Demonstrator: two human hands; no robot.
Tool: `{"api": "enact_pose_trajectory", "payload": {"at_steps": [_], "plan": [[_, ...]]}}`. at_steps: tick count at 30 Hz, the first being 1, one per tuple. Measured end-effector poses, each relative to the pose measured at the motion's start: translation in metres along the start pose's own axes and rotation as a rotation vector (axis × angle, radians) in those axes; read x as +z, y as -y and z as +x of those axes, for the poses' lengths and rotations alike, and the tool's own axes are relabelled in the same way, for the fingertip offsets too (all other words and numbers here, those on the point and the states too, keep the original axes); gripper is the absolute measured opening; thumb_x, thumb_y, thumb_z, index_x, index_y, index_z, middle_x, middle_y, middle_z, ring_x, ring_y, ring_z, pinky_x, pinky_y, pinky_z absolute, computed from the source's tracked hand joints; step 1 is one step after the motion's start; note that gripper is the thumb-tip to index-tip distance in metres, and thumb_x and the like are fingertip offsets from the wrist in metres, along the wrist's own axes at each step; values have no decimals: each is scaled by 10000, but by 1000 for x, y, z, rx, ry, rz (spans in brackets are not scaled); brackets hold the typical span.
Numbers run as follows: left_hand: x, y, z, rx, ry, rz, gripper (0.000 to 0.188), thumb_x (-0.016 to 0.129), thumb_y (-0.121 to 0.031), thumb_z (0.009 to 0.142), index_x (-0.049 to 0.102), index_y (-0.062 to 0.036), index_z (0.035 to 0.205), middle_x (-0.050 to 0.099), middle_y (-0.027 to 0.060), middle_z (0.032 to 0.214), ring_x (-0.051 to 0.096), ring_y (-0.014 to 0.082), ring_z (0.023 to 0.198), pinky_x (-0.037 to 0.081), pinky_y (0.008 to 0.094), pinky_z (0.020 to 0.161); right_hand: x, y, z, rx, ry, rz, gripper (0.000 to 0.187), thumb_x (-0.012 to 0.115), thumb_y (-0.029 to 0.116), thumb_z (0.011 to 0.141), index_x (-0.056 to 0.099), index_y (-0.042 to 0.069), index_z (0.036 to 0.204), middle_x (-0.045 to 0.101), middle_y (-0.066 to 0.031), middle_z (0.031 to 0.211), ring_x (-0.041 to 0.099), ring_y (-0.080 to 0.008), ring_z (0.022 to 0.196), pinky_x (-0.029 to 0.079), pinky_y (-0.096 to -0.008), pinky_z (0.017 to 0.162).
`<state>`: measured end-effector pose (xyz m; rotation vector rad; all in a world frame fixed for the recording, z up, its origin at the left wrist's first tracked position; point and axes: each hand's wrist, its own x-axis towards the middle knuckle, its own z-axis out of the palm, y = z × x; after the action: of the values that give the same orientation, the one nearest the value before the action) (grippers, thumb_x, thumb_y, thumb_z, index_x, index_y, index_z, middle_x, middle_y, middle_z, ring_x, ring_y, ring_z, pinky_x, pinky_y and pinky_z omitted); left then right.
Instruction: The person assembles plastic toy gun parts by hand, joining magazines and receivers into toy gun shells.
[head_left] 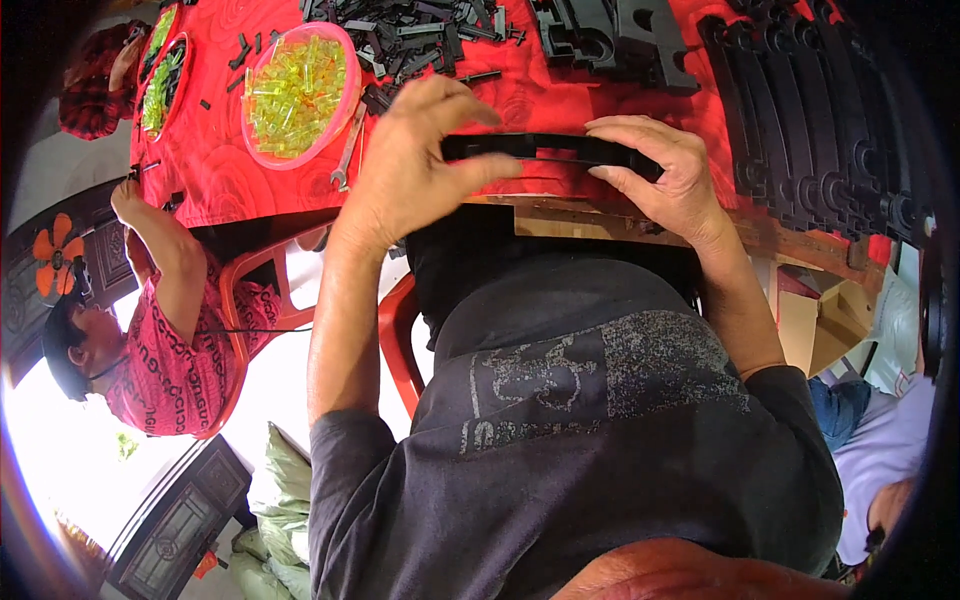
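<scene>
A long, narrow black plastic part (pixel 565 148) lies crosswise between my hands at the near edge of the red-covered table. My left hand (pixel 425 160) curls around its left end, fingers on the far side and thumb on the near side. At the right end, my right hand (pixel 660 170) pinches the part between fingers and thumb. What lies under my left palm is hidden.
A pink basket (pixel 355 90) of clear yellow-green pieces stands left, with a wrench (pixel 348 150) beside it. Small black parts (pixel 415 40) are heaped beyond. Larger black mouldings (pixel 620 45) and long curved black parts (pixel 800 120) lie right. A person (pixel 160 350) sits at left.
</scene>
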<state>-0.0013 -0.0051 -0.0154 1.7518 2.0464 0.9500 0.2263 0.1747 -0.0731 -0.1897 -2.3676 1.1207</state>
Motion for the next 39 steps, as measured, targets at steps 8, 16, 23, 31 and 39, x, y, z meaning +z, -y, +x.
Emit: {"api": "enact_pose_trajectory", "payload": {"at_steps": [8,16,23,31,39], "plan": [[28,8,-21,-12,-96,75,351,861,-143,734,740,-25,1041,664,131,1013,633,337,971,525,435,841,0,4,5,110,-20,227,401,884,68,759,726,23,1125,749,-103,1163,726,-224,1066,572,-334,941],[40,5,-25,-65,-227,-60,361,863,-145,742,748,-33,1065,688,122,1027,660,320,974,546,410,820,10,-3,-1,317,-92,823,580,849,225,860,616,-16,1334,691,-143,1292,686,-182,1132,569,-328,1004],[27,5,-24,-29,-209,20,388,837,-208,805,728,-15,1124,674,159,1113,642,341,1054,528,426,905,-1,-12,4,479,67,1076,579,766,381,940,621,-29,1322,701,-128,1261,703,-197,1098,601,-326,909],[16,41,-39,-238,-306,352,424,665,-241,980,635,46,1290,597,241,1332,552,410,1261,438,470,1091,8,-8,10,417,61,1068,501,727,316,970,621,-14,1332,691,-134,1266,699,-214,1114,597,-343,937],[21,33,-42,-249,-248,269,389,609,-187,1010,610,46,1321,548,261,1423,515,446,1318,415,483,1124,12,-13,6,364,49,1074,703,816,407,875,580,-30,1373,637,-175,1360,639,-246,1238,541,-377,1064]]}}
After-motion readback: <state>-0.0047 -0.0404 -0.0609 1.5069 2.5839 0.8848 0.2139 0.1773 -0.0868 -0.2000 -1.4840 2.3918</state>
